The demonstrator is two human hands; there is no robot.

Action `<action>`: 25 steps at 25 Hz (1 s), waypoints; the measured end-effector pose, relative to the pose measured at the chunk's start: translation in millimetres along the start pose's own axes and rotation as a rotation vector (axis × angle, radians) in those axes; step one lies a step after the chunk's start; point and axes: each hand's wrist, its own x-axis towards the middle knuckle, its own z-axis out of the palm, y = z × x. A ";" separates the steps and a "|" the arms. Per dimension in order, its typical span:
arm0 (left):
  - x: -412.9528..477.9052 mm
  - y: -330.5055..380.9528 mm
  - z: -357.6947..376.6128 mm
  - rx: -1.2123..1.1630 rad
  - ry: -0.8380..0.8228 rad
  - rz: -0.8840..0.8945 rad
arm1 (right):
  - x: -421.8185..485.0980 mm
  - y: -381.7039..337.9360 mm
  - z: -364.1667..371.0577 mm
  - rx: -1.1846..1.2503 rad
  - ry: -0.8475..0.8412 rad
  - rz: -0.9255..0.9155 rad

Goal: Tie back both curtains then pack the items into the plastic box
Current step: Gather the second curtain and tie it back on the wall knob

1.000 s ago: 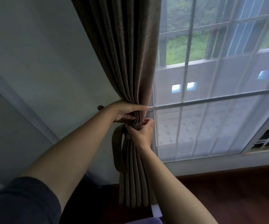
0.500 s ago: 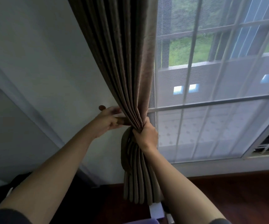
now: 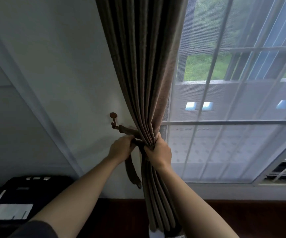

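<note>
At hook [image 3: 113, 121]: left hand [image 3: 121, 149] gripping tieback [image 3: 132, 166], right hand [image 3: 159, 152] curtain [image 3: 144, 69].

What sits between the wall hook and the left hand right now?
In the head view, one end of the tieback strap runs from the wall hook down to the left hand, which grips it beside the curtain.

Domestic room. Indicators: pleated brown curtain [image 3: 144, 74] beside sheer-covered window [image 3: 233, 134], wall-mounted tieback hook [image 3: 113, 120], white wall [image 3: 61, 66], dark wood floor [image 3: 241, 219].
</note>
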 end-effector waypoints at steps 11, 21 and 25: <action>23.5 34.5 -63.8 0.150 -0.124 0.202 | -3.9 1.4 -1.0 0.076 0.000 0.021; 31.4 15.7 -38.2 0.045 0.188 0.222 | -5.7 7.1 3.4 0.103 -0.014 0.015; 21.7 -11.3 -47.5 -0.013 -0.101 0.221 | -6.6 7.2 5.7 0.108 -0.007 -0.005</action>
